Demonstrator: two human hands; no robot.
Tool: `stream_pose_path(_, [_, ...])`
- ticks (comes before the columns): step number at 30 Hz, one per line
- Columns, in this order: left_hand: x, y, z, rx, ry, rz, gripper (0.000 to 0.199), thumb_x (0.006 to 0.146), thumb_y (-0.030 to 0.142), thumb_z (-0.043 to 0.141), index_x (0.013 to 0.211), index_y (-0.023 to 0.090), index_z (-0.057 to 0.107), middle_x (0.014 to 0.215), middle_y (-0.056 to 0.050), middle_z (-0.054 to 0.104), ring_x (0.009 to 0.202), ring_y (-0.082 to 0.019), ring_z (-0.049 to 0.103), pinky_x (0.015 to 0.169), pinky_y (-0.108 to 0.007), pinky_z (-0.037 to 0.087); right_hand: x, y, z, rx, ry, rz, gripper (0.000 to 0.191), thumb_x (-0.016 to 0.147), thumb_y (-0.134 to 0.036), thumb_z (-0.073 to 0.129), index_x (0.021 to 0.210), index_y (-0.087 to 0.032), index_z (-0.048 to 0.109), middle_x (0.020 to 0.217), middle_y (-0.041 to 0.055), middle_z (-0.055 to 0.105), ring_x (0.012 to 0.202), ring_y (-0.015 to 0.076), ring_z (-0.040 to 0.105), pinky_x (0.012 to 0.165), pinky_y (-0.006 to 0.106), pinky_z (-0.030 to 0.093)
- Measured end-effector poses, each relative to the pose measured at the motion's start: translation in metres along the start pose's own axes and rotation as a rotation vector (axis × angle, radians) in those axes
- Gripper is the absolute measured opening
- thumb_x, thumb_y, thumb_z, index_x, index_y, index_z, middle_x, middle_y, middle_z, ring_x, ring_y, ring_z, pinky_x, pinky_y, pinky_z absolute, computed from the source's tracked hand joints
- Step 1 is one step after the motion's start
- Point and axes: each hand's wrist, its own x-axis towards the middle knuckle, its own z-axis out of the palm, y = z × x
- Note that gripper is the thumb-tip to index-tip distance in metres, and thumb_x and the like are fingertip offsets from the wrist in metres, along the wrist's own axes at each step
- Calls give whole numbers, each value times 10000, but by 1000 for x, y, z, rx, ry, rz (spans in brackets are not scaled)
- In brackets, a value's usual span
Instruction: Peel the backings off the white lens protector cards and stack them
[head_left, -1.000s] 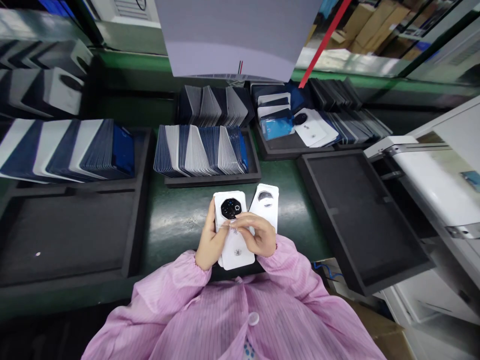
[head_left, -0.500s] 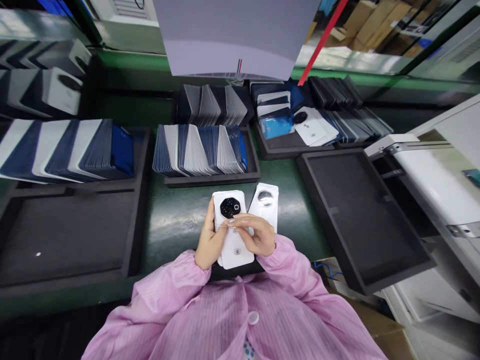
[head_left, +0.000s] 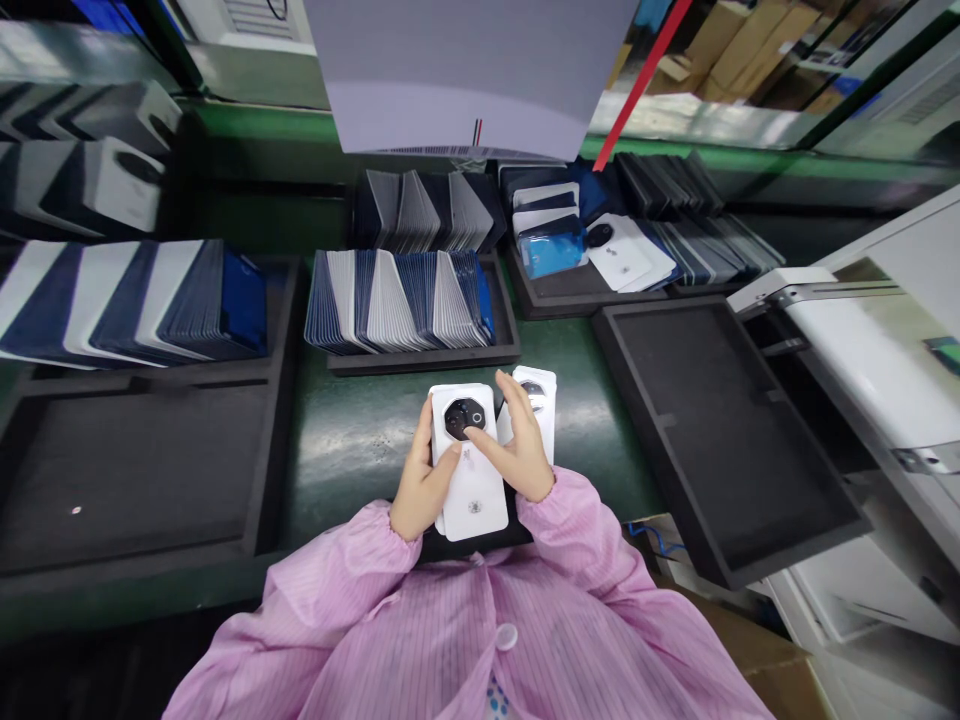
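Note:
A small stack of white panels with a dark camera window near its top edge lies in front of my body. My left hand is closed on the stack's left side, its thumb resting on the top face. My right hand has its fingers apart, the thumb touching the lower edge of the camera window and the forefinger raised past the right edge. Another white panel with a round shiny window lies on the green table just behind my right hand, which partly covers it.
Beyond my hands a black tray holds a row of blue and white panels. Black trays lie on the left and right. A white machine stands at the far right.
My right hand's fingers have opened from a pinch, the forefinger lifting away from the stack. The stack's top panel has shifted slightly right.

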Motion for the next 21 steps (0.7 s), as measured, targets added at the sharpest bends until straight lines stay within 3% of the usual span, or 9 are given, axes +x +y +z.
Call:
stream_pose_path(3, [0, 1, 0, -54, -18, -33, 774, 835, 407, 626, 1500, 290, 248, 1551, -73, 347, 1365, -279, 421, 1062, -385, 431, 1, -1, 1, 112, -11, 57, 507, 827, -304, 660, 1299, -210, 501, 1376, 152, 503, 1314, 295, 464, 1124, 493, 373])
stream_pose_path(6, [1, -1, -1, -98, 2, -41, 749, 831, 393, 629, 1487, 288, 284, 1550, -58, 352, 1383, -269, 395, 1091, -377, 398, 3, 2, -3, 246, 104, 102, 404, 827, -284, 655, 1211, -224, 543, 1252, 125, 585, 1196, 270, 566, 1033, 411, 475])
stream_pose_path(10, [3, -3, -2, -77, 49, -31, 702, 843, 339, 616, 1474, 292, 311, 1536, -32, 380, 1387, -241, 392, 1125, -359, 349, 11, 29, -30, 322, 424, 166, 467, 901, -290, 525, 1323, -268, 327, 1200, 94, 594, 1071, 212, 637, 914, 385, 540])
stream_pose_path(12, [3, -3, -3, -83, 56, -53, 698, 852, 334, 600, 1478, 302, 294, 1526, -31, 396, 1366, -241, 422, 1108, -366, 372, 14, 49, -47, 387, 593, 243, 491, 854, -283, 580, 1293, -248, 363, 1142, 81, 623, 1027, 211, 651, 911, 419, 533])
stream_pose_path(14, [3, -2, -3, -87, 54, -67, 710, 853, 349, 598, 1484, 307, 275, 1521, -39, 404, 1348, -249, 446, 1082, -372, 405, 13, 69, -60, 402, 539, 342, 500, 791, -294, 654, 1237, -221, 440, 1060, 73, 655, 951, 211, 666, 865, 417, 540])
stream_pose_path(16, [2, -2, -3, -75, 48, -52, 724, 846, 367, 609, 1484, 305, 273, 1524, -44, 398, 1351, -252, 442, 1080, -371, 407, 10, 84, -63, 343, 377, 403, 519, 751, -316, 686, 1211, -206, 472, 984, 67, 669, 873, 208, 669, 802, 402, 549])
stream_pose_path(19, [2, -2, -2, -57, 42, -5, 728, 837, 382, 625, 1478, 296, 292, 1534, -47, 381, 1371, -249, 414, 1100, -362, 383, 7, 93, -56, 27, 206, 370, 518, 711, -330, 705, 1174, -185, 522, 968, 85, 645, 881, 239, 632, 812, 461, 533])
stream_pose_path(21, [2, -2, -2, -43, 44, 20, 726, 838, 386, 626, 1477, 291, 295, 1536, -52, 377, 1376, -249, 407, 1107, -359, 374, 8, 84, -51, -247, 217, 279, 486, 704, -326, 712, 1144, -175, 568, 1072, 129, 599, 1024, 295, 570, 912, 553, 470])
